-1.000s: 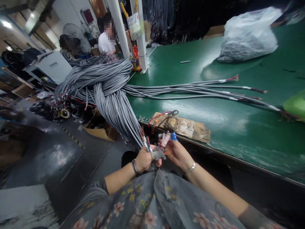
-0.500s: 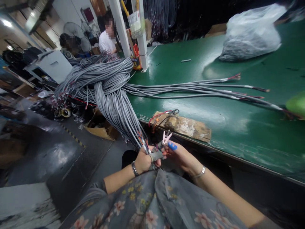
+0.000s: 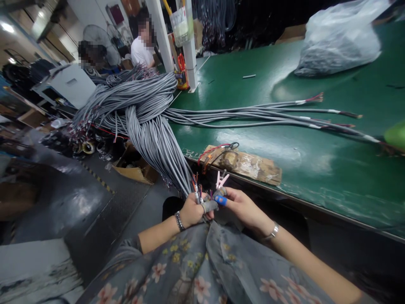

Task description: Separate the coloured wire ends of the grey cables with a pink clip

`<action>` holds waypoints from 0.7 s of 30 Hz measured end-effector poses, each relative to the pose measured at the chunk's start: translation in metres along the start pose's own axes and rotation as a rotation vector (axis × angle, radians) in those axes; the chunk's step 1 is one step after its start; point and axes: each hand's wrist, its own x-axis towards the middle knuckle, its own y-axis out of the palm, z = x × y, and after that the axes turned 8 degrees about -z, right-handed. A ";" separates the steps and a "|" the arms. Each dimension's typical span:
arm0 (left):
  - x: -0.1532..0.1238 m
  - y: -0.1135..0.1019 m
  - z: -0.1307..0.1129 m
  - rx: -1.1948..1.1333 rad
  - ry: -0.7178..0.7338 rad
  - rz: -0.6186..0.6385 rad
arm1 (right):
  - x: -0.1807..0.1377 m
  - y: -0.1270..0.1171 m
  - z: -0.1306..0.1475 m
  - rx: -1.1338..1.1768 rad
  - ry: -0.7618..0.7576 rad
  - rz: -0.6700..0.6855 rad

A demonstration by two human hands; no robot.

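Note:
My left hand (image 3: 192, 210) is closed around the stripped ends of a thick bundle of grey cables (image 3: 148, 126) that hangs off the edge of the green table (image 3: 316, 139). Coloured wire ends stick up above its taped fingers. My right hand (image 3: 243, 207), with a blue-taped fingertip, pinches a small pink tool (image 3: 220, 180) right beside those wire ends. Both hands nearly touch above my lap.
Several grey cables (image 3: 268, 116) lie stretched across the table to the right. A worn cardboard pad with a red-wired clip (image 3: 243, 164) lies at the table edge. A plastic bag (image 3: 338, 40) sits far right. White posts (image 3: 190, 50) and two seated people are at the back left.
My right hand has turned and drawn in toward my left hand, bringing the pink tool upright next to the wire ends. My left hand has kept its grip.

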 end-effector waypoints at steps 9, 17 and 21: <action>0.003 0.000 0.003 -0.008 0.015 0.012 | 0.003 0.003 -0.004 0.353 0.163 -0.199; 0.002 -0.003 0.007 -0.011 0.037 -0.028 | -0.002 -0.002 0.000 0.330 0.264 -0.097; 0.004 -0.002 0.008 0.001 0.032 -0.017 | -0.003 0.007 -0.003 0.137 0.193 -0.104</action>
